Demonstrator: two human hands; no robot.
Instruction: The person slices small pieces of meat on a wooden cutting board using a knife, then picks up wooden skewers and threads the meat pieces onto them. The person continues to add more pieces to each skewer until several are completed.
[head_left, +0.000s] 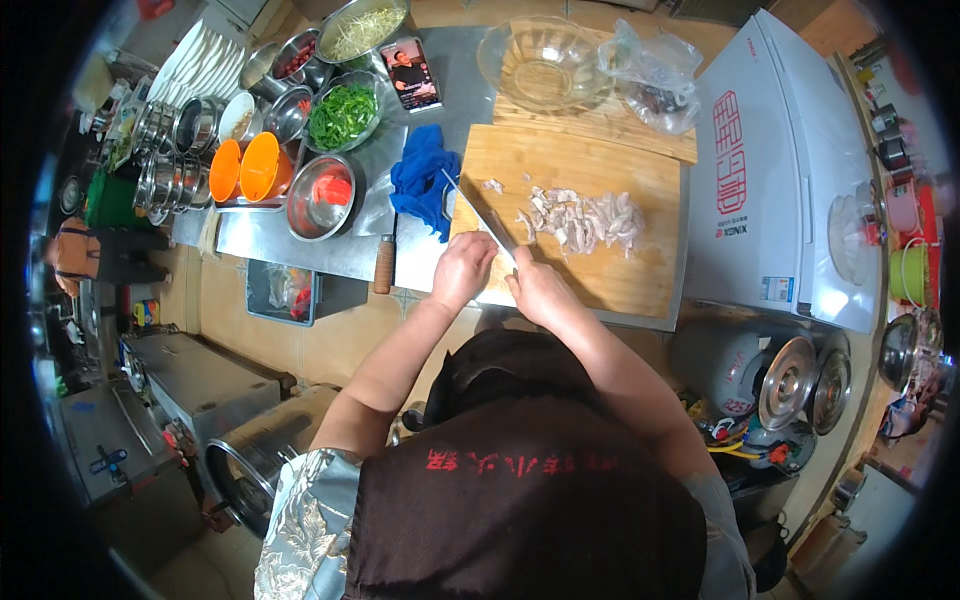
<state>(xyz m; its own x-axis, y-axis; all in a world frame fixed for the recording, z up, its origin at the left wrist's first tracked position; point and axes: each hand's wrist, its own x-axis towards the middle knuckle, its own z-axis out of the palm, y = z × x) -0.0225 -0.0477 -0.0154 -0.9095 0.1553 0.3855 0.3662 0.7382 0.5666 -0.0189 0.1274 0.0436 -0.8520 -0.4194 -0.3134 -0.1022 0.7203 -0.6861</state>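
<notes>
My right hand (541, 287) grips a cleaver (487, 219) by its handle, the blade slanting up and left over the left edge of a wooden cutting board (637, 289). Close to the blade's lower end is my left hand (466, 266), its fingers bent together; whether they touch the blade or hold a small piece cannot be told. Sliced pale raw meat (589, 217) lies in a loose heap on the board, with small scraps to its left. A crumpled blue cloth (425, 180) lies left of the board. A second knife's wooden handle (384, 264) juts over the counter edge.
Left on the steel counter are a metal bowl (321, 198), orange bowls (264, 166), a bowl of chopped greens (343, 116) and a phone (411, 73). Behind the board stand a glass bowl (546, 64) and a plastic bag (656, 82). A white freezer (757, 165) borders the right. Another person (94, 251) stands far left.
</notes>
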